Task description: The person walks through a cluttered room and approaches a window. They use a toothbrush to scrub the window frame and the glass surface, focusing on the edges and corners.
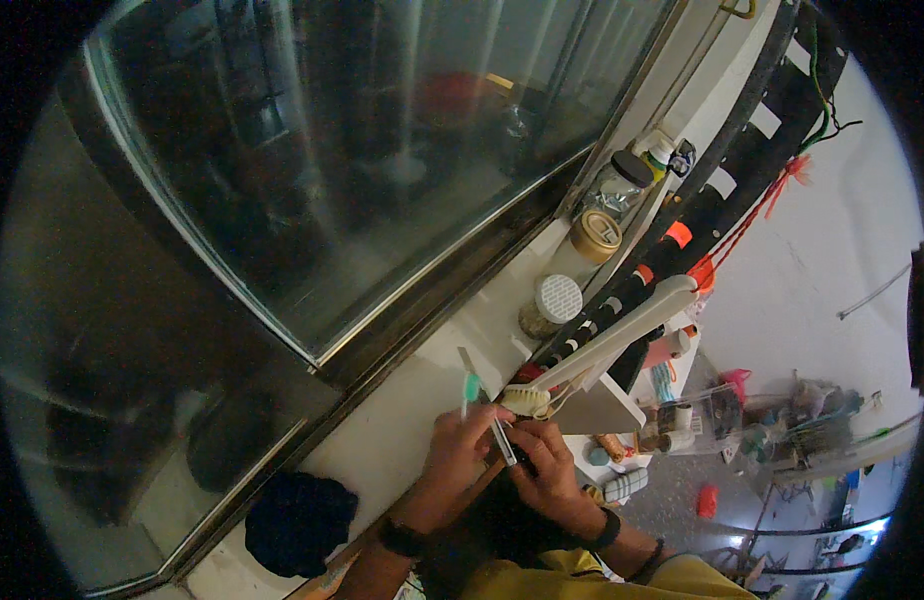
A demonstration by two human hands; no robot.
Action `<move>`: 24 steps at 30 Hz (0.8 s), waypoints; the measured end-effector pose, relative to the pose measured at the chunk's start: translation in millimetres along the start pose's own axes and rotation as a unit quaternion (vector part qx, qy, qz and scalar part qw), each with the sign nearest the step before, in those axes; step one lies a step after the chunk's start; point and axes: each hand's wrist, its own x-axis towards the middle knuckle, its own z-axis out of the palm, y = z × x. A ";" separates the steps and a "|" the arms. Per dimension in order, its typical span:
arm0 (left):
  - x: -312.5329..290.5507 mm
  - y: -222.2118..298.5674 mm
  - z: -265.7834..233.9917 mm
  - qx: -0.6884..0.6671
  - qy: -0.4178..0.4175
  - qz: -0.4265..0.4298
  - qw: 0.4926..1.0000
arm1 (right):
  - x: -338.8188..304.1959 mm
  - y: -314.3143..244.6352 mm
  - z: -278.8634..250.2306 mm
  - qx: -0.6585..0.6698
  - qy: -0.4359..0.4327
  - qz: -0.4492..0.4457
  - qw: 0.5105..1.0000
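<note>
My left hand (452,455) is closed around a slim clear stick with a teal tip (471,387), which points up from the fingers like a small brush. A narrow white-and-grey strip (504,442) slants between my hands, its upper end by my left thumb. My right hand (547,468) is curled close beside it; what its fingers grip is hidden. Just above my right hand are the cream bristles of a long-handled white scrub brush (527,401). A thin grey sliver (465,357) shows above the teal tip, against the pale ledge (392,405).
Along the ledge stand a white-lidded jar (554,302), a gold-lidded jar (596,236) and a dark-lidded jar (627,175). A dark blue cloth item (300,524) lies at lower left. Glass window panes (342,200) border the ledge. Black striped tubes (732,190) lean at right.
</note>
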 end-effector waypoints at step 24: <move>22.7 -26.2 -29.1 0.103 -0.038 0.164 0.980 | 35.6 -23.0 34.8 -0.177 0.015 0.019 0.984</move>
